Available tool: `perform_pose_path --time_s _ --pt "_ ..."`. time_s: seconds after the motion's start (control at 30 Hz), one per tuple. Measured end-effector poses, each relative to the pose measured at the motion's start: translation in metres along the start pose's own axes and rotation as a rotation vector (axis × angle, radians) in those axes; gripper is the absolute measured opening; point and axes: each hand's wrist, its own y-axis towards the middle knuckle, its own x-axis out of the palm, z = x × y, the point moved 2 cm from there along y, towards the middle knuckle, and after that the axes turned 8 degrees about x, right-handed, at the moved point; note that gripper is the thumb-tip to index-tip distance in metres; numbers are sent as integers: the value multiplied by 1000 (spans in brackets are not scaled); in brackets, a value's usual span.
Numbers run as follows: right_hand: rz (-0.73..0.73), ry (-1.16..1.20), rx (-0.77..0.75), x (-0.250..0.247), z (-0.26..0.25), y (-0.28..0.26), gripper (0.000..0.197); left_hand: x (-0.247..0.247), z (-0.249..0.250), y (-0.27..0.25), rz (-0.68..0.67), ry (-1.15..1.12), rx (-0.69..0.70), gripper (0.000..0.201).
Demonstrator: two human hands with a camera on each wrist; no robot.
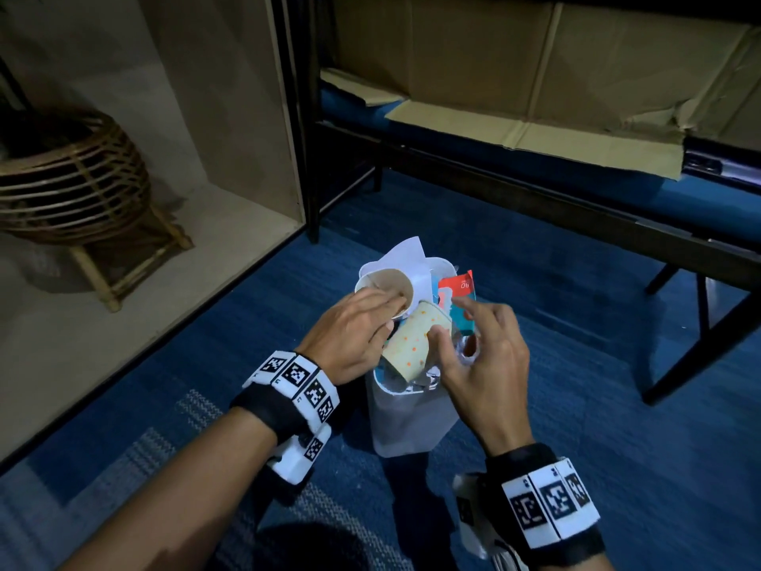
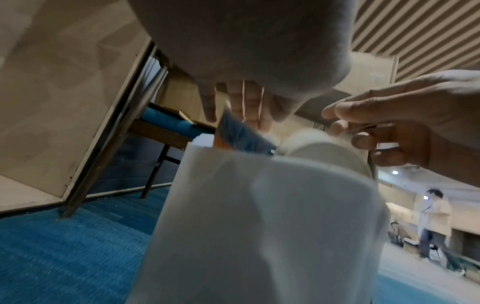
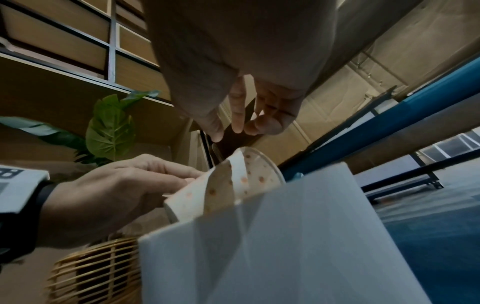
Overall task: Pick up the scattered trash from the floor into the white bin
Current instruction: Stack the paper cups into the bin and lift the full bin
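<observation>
Both forearms reach forward, left hand palm-down with fingers extended, right hand loosely spread, gripping nothing.

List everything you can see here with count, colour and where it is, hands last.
white bin: one, white, on the blue carpet, overfull
dotted cup: one, cream with orange dots, tilted on top of the bin
brown-lined cup: one, white, at the bin's far left
red and teal wrapper: one, far right in the bin
wicker basket: one, brown, on the left
cardboard: tan, on the blue bench
left hand: touches the cups
right hand: open above the bin
</observation>
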Motion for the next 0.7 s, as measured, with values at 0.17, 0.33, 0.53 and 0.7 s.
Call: perform_pose_path --time_s 0.17,0.33,0.53,0.7 --pt "67 70 -125 -6 -27 -1 25 -27 12 -6 225 -26 26 27" --pt "10 142 -250 16 -60 -19 20 -50 9 -22 378 9 -15 18" --pt "-229 215 -325 72 -77 -61 19 -39 -23 -72 292 0 -241 24" --pt "-378 125 -224 143 -43 -92 20 -3 -51 -123 174 -25 -468 27"
